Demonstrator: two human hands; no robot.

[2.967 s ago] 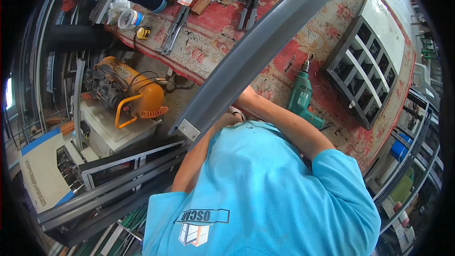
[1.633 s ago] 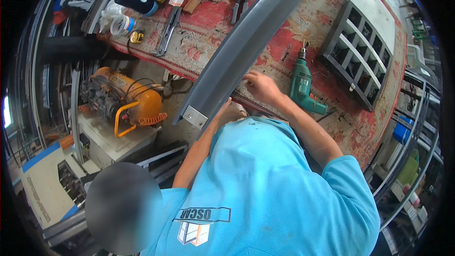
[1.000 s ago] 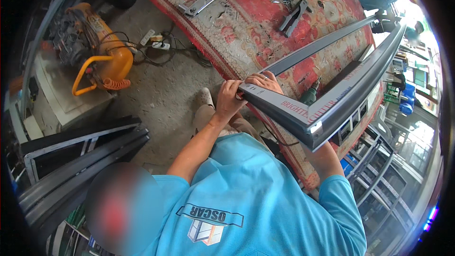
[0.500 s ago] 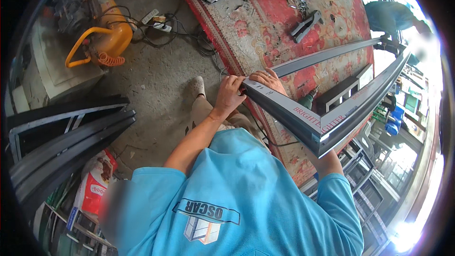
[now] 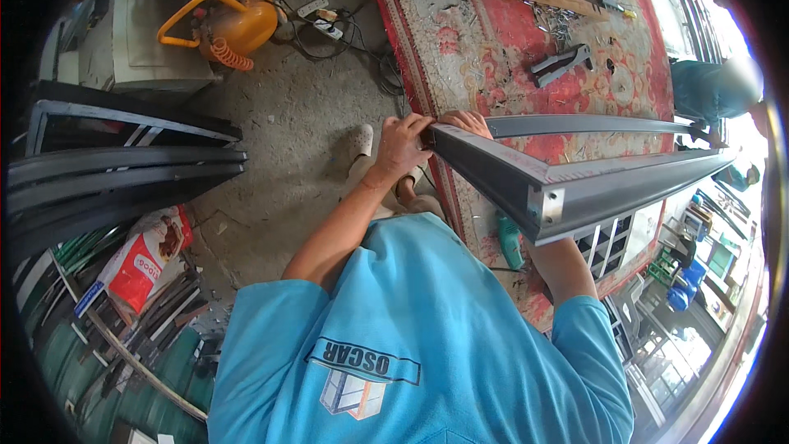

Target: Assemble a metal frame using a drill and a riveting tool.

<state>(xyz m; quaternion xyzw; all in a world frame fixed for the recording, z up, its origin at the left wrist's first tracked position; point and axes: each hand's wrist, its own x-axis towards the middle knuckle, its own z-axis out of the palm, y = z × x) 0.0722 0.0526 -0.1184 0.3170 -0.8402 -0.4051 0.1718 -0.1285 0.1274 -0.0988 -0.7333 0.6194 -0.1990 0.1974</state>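
Gripping the near corner of a grey, smooth metal frame [image 5: 526, 181] with left hand [image 5: 400, 144], fingers curled round its rail; right hand [image 5: 467, 122] resting closed on it, above the red patterned desk [image 5: 493, 41].

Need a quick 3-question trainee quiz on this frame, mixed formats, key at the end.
1. True or false: the left hand grips the corner of the grey metal frame.
2. Multiple choice: the orange air compressor stands on A) the red patterned bench top, B) the concrete floor, C) the stacked dark frames.
3. Fill in: the green power drill lies on the red patterned bench top, partly hidden under the ____.

Key: 1 true; 2 B, on the concrete floor; 3 grey metal frame. The right hand also rests on that corner; the right forearm passes beneath the frame.
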